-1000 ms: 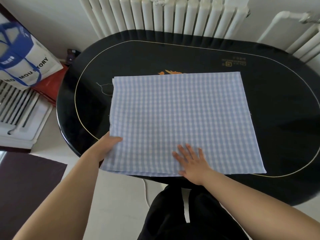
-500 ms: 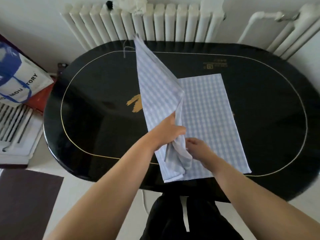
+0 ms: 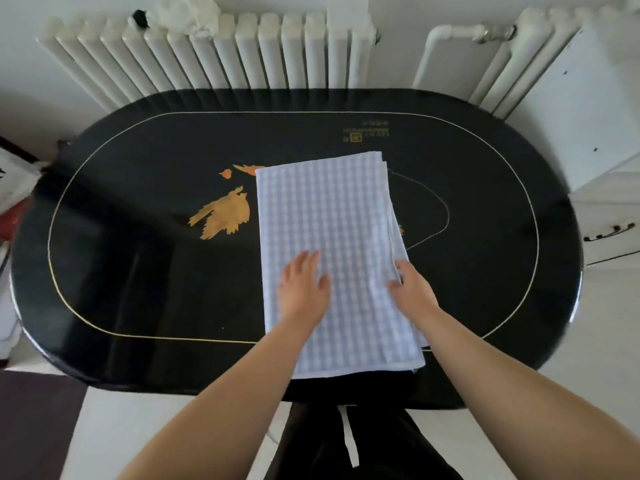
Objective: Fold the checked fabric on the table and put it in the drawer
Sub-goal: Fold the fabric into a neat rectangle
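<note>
The blue-and-white checked fabric (image 3: pixel 329 233) lies folded into a narrow upright rectangle on the black oval table (image 3: pixel 138 265), its near edge at the table's front rim. My left hand (image 3: pixel 302 289) rests flat on its lower left part, fingers spread. At the fabric's right edge is my right hand (image 3: pixel 412 289), fingertips touching the stacked layers there. A white drawer front with a dark handle (image 3: pixel 609 232) shows at the far right.
White radiators (image 3: pixel 221 53) stand behind the table, with a pipe (image 3: pixel 450 32) to the right. A white cabinet (image 3: pixel 595 109) sits on the right. Gold leaf motifs (image 3: pixel 225 213) decorate the tabletop. A dark mat (image 3: pixel 34 420) lies on the floor at the lower left.
My left hand carried the fabric's left half over to the right and laid it down, halving its width. Both hands now rest on the folded fabric.
</note>
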`<action>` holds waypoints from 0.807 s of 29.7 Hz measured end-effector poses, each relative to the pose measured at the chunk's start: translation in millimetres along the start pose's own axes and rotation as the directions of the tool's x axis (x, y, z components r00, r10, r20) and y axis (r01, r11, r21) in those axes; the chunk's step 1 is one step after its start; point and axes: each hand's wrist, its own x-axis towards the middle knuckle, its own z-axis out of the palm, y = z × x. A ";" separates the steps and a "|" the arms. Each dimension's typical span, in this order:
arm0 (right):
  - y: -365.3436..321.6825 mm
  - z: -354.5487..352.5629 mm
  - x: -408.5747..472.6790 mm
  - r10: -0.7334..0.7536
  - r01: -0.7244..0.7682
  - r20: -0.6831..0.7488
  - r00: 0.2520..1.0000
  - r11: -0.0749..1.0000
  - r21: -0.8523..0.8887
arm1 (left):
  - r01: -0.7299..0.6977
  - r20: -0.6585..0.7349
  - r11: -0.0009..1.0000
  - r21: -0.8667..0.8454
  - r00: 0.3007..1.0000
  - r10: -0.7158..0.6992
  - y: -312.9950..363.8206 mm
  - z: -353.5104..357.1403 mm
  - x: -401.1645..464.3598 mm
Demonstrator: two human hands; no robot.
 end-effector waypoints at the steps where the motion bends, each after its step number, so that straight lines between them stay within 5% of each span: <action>1: 1.0 0.0 -1.0 -0.043 0.039 -0.083 0.996 0.998 -0.057 | 0.078 0.005 0.995 0.055 0.997 -0.078 -11.7 -2.0 -0.5; 4: 2.6 -6.3 4.7 -0.032 0.010 -0.212 0.977 0.994 -0.105 | 0.199 0.100 0.973 0.114 0.973 -0.210 -37.2 0.0 -6.6; 16: 8.1 -29.9 38.4 -0.018 0.013 -0.013 1.000 0.954 -0.300 | 0.070 0.168 0.938 0.340 0.977 -0.134 -61.8 28.7 -36.2; 20: 16.7 -27.5 33.2 0.048 -0.065 -0.084 0.995 0.975 -0.211 | 0.274 0.021 0.954 0.119 0.960 -0.279 -51.2 27.9 -42.6; 24: 29.3 -23.6 22.8 0.137 -0.128 0.038 0.990 0.973 -0.191 | 0.507 -0.059 0.834 -0.215 0.846 -0.530 -42.6 21.3 -38.9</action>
